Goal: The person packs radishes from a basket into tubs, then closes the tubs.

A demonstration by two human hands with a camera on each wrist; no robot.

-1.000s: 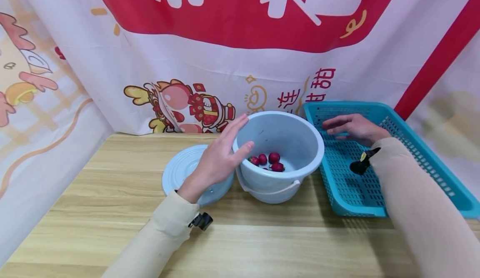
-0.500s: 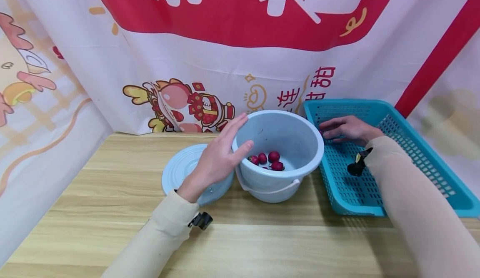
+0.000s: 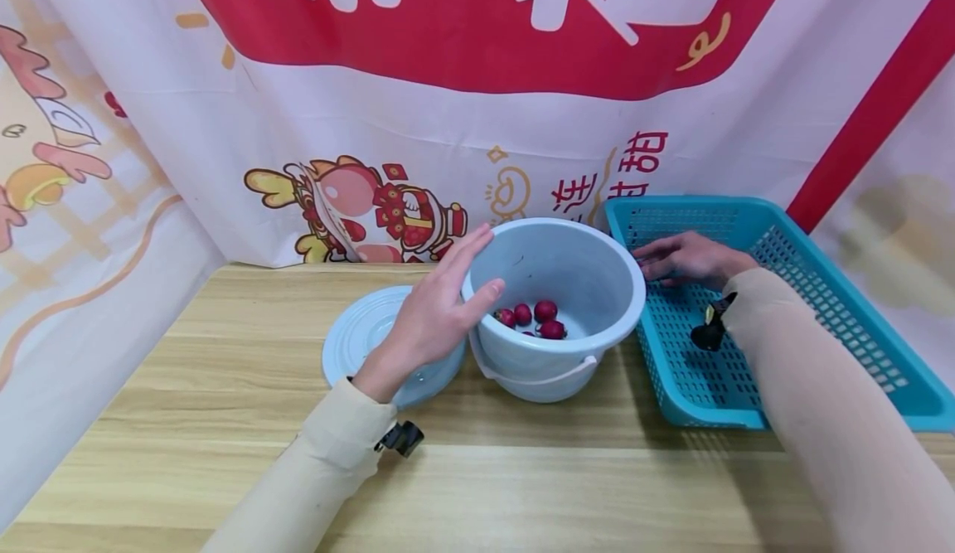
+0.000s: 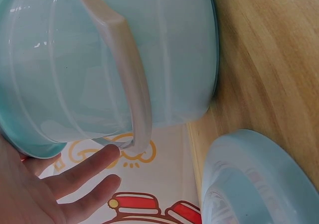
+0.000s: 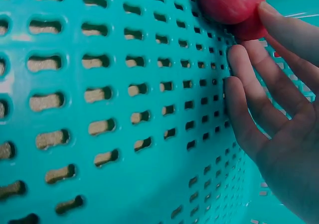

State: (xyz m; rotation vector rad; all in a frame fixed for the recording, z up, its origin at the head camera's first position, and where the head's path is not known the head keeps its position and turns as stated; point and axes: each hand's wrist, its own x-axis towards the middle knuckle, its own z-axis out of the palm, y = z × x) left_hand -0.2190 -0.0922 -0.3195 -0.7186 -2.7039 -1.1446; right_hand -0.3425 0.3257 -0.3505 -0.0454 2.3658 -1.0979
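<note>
My left hand [image 3: 436, 308] rests at the left rim of a pale blue bucket [image 3: 559, 263], fingers extended and thumb over the rim. Several small red radishes [image 3: 552, 330] lie on the bucket's bottom. In the left wrist view, two fingertips reach close to the bucket's handle [image 4: 137, 84]. My right hand [image 3: 694, 259] is inside the turquoise basket [image 3: 675, 408], low against its left wall. The right wrist view shows its thumb and fingers pinching a red radish [image 5: 249, 27]; another radish [image 5: 227, 2] sits right beside it. From the head, the hand and bucket rim mostly hide both.
A round pale blue lid [image 3: 351, 337] lies on the wooden table [image 3: 477, 487] left of the bucket, partly under my left forearm in the head view. Behind everything hangs a printed cloth [image 3: 433, 113]. The basket's left wall stands close to the bucket.
My right hand has moved slightly left and down to the basket's left wall, its fingers closing in there. My left hand and the bucket have stayed put.
</note>
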